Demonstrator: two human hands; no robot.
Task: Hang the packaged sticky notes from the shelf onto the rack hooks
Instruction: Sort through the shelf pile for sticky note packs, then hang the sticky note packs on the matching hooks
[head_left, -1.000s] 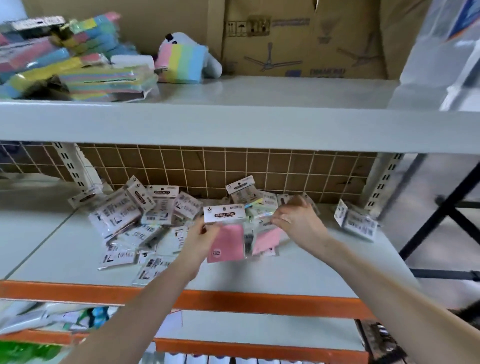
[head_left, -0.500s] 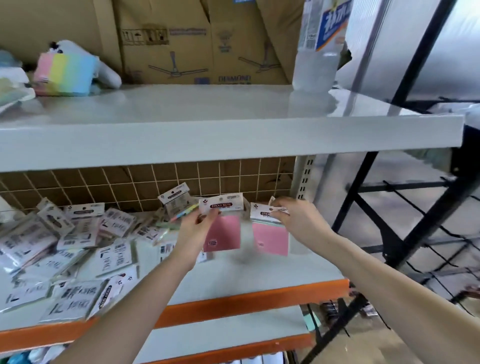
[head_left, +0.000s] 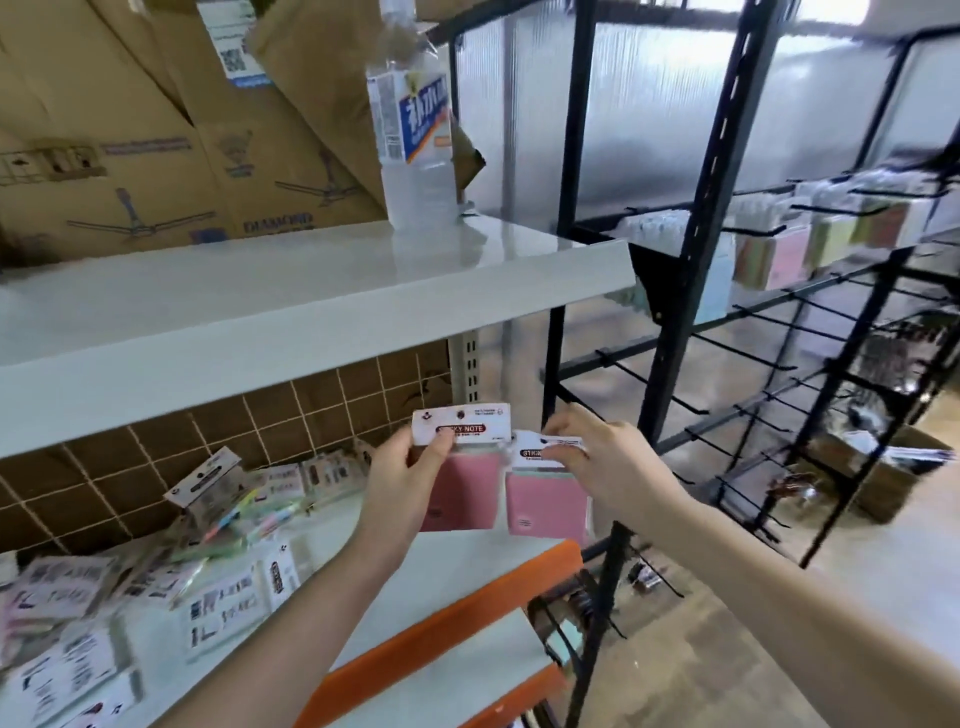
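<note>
My left hand (head_left: 405, 480) pinches the white header card of a pink sticky note pack (head_left: 460, 467), held upright above the shelf's right end. My right hand (head_left: 605, 462) pinches the header of a second pink sticky note pack (head_left: 545, 501) right beside it. Both packs hang in the air near the white shelf (head_left: 467, 566) edge. A heap of more packaged sticky notes (head_left: 156, 582) lies on that shelf at the left. The black rack (head_left: 670, 322) with its long hooks (head_left: 743, 353) stands to the right, some upper hooks carrying hung packs (head_left: 779, 254).
A water bottle (head_left: 415, 140) stands on the upper shelf (head_left: 311, 291) in front of cardboard boxes (head_left: 171, 156). An orange beam (head_left: 452, 623) fronts the lower shelf. A cardboard box (head_left: 893, 467) sits on the floor behind the rack.
Both hands lifted one pink pack each off the shelf heap and carried them right. The view has swung right, bringing the black hook rack into sight.
</note>
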